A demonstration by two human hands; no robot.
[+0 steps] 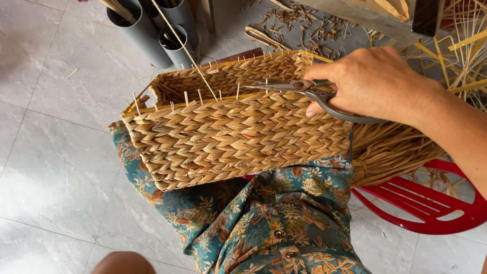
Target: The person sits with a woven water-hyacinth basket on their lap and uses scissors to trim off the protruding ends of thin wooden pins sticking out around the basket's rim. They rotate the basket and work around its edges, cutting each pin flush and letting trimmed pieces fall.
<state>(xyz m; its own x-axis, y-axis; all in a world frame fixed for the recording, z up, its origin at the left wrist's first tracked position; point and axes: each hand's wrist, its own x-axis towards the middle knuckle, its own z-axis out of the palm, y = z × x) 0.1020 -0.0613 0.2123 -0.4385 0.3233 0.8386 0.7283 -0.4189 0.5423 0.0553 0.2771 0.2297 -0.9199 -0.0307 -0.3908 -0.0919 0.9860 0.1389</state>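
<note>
Right hand (373, 83) grasps grey scissors (304, 90), blades over rim of woven basket (228, 137) on lap. Left hand out of view.

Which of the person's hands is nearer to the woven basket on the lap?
Right. The right hand holds grey scissors over the rim of the woven basket, at its right end. The left hand is out of view.

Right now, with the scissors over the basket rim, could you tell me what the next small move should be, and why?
Probably slide the scissors in the right hand leftward to the nearest upright stick end and snip it: thin stick ends stand proud all along the woven basket rim, and the blades already point toward them.
</note>
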